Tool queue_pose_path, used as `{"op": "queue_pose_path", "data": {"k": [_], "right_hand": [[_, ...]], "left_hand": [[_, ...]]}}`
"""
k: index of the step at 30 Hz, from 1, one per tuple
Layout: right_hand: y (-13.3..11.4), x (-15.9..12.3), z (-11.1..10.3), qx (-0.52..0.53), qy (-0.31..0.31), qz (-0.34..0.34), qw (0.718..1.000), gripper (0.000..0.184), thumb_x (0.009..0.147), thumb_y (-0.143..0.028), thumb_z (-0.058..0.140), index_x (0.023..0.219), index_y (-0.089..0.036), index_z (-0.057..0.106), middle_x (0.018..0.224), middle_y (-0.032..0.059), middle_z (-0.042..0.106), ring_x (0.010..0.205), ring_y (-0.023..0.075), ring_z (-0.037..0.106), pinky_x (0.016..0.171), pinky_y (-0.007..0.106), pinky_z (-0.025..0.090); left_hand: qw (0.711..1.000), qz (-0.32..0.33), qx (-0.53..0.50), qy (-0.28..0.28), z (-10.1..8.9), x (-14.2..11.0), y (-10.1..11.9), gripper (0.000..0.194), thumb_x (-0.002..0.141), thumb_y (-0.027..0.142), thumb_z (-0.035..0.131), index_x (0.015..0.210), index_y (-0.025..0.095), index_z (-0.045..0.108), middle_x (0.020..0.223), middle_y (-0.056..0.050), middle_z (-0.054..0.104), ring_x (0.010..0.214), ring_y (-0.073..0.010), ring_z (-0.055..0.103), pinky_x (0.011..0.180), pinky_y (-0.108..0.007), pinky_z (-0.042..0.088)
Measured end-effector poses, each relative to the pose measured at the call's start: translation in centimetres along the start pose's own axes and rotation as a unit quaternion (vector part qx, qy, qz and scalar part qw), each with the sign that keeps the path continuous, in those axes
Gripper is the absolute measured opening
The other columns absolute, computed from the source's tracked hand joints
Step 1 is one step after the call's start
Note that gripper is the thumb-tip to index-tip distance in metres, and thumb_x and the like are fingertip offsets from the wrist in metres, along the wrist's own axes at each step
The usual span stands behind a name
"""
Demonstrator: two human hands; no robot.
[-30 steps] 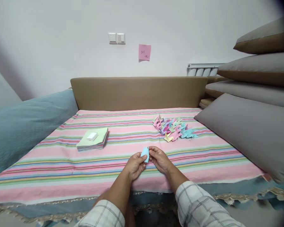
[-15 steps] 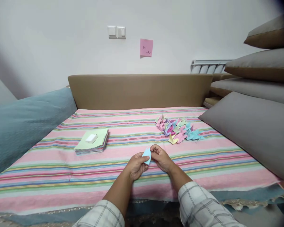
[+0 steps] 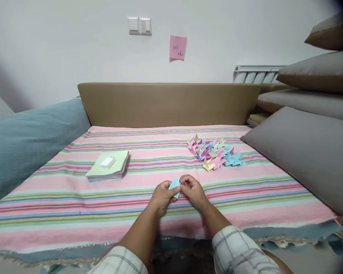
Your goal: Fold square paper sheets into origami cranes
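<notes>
A small light-blue folded paper (image 3: 175, 184) is held over the striped cloth, between my two hands. My left hand (image 3: 163, 197) grips its left and lower part, with the thumb lying across the front. At the paper's right edge, my right hand (image 3: 193, 191) pinches with thumb and forefinger; the fingertips cover that corner. Beyond my hands to the right lies a pile of folded paper cranes (image 3: 214, 153) in pink, purple, green, yellow and blue. Farther left sits a stack of coloured paper sheets (image 3: 118, 161), light green on top, with a white charger-like block (image 3: 108, 162) resting on it.
The pink striped cloth (image 3: 74, 228) covers the seat. A brown backrest (image 3: 168, 104) stands behind it, a blue-covered armrest (image 3: 37, 140) at left, and stacked grey cushions (image 3: 311, 148) at right. On the wall are a pink note (image 3: 177, 47) and switches (image 3: 140, 26).
The camera view has tilted slightly downward. The blue paper has turned and tilted a little in my left hand, and my right fingers have closed over its right corner.
</notes>
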State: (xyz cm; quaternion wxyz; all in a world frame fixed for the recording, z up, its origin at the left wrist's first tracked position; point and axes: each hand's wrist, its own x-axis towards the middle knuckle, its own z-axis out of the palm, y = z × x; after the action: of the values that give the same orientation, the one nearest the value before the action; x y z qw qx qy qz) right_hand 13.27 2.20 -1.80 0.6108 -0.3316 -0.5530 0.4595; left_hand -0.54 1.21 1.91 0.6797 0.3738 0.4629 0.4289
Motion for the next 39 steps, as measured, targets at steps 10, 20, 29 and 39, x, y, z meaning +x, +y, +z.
{"op": "queue_pose_path", "data": {"k": [10,20,29,39], "right_hand": [[0.9,-0.6,0.0,-0.126,-0.026,-0.043,0.991,0.011,0.075,-0.023,0.059,0.086,-0.019,0.058,0.082,0.0015,0.058,0.068,0.0123,0.055,0.062,0.025,0.047],[-0.1,-1.5,0.5,-0.298,0.022,-0.214,0.93,0.01,0.083,-0.017,0.051,0.085,-0.021,0.06,0.082,0.0035,0.062,0.079,0.0156,0.059,0.071,0.03,0.049],[0.1,-1.7,0.5,-0.336,0.048,-0.25,0.907,0.008,0.083,-0.016,0.053,0.085,-0.021,0.06,0.082,0.0045,0.063,0.08,0.0162,0.06,0.071,0.031,0.05],[-0.3,-1.9,0.7,-0.347,0.04,-0.242,0.905,0.012,0.083,-0.017,0.052,0.087,-0.022,0.062,0.082,0.0048,0.065,0.079,0.017,0.061,0.071,0.032,0.051]], "left_hand": [[0.994,0.036,0.103,0.004,-1.1,0.1,-0.1,0.049,0.042,0.043,0.084,0.068,0.012,0.055,0.053,0.003,0.056,0.044,-0.0056,0.047,0.041,-0.017,0.035],[0.999,-0.008,0.043,-0.02,-1.3,0.0,0.3,0.052,0.042,0.038,0.086,0.079,0.012,0.061,0.06,0.003,0.055,0.049,-0.0048,0.05,0.043,-0.015,0.038],[0.999,-0.026,0.019,-0.038,-1.6,0.1,0.3,0.051,0.042,0.034,0.087,0.077,0.014,0.056,0.06,0.005,0.054,0.05,-0.0047,0.051,0.043,-0.015,0.039],[0.999,-0.025,0.003,-0.039,-1.4,-0.3,0.5,0.048,0.042,0.034,0.087,0.075,0.013,0.06,0.06,0.004,0.054,0.051,-0.0049,0.05,0.045,-0.015,0.04]]}}
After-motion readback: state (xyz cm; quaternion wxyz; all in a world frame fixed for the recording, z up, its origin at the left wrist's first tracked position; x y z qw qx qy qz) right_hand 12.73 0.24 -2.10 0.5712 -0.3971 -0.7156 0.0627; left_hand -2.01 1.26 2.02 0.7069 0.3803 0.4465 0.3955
